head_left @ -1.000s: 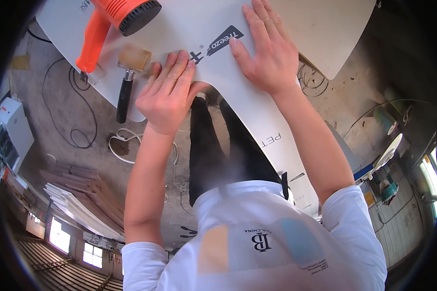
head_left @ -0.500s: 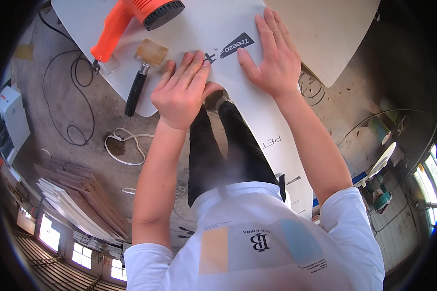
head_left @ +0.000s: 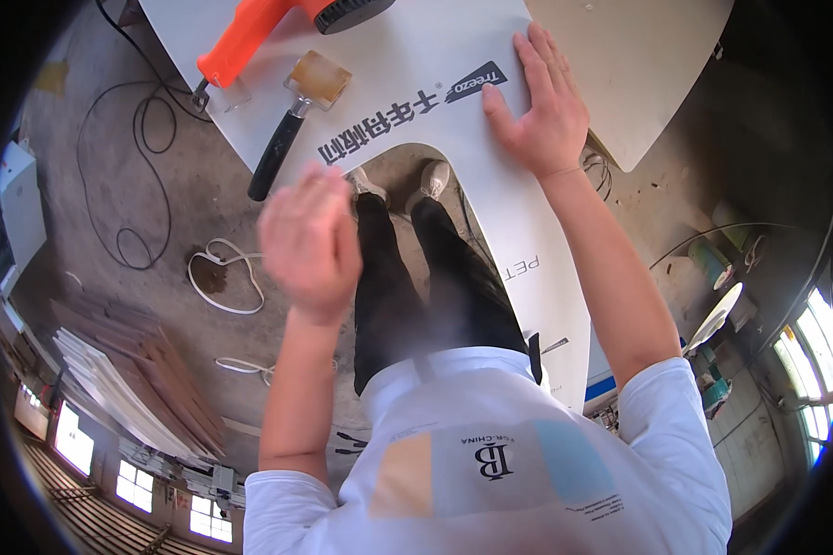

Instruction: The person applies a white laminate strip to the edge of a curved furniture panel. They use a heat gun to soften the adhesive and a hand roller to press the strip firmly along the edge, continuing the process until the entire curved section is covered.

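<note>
Right hand flat on a white curved panel, left hand lifted clear of it

The right hand (head_left: 541,106) lies open, palm down and fingers spread, on the white panel (head_left: 416,55), holding nothing. The left hand (head_left: 310,242) is blurred, loosely open and empty, raised near the panel's cut-out edge. On the panel, just beside each other, lie an orange heat gun (head_left: 268,28) and a black-handled roller (head_left: 292,125). Cables (head_left: 130,166) lie looped on the concrete floor (head_left: 83,120) nearby

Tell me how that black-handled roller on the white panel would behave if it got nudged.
The roller lies flat on the white panel, so it likely would not tip. Its amber drum looks cylindrical and may turn or creep if pushed along the handle line. The long black handle probably makes it pivot rather than roll away freely.
</note>
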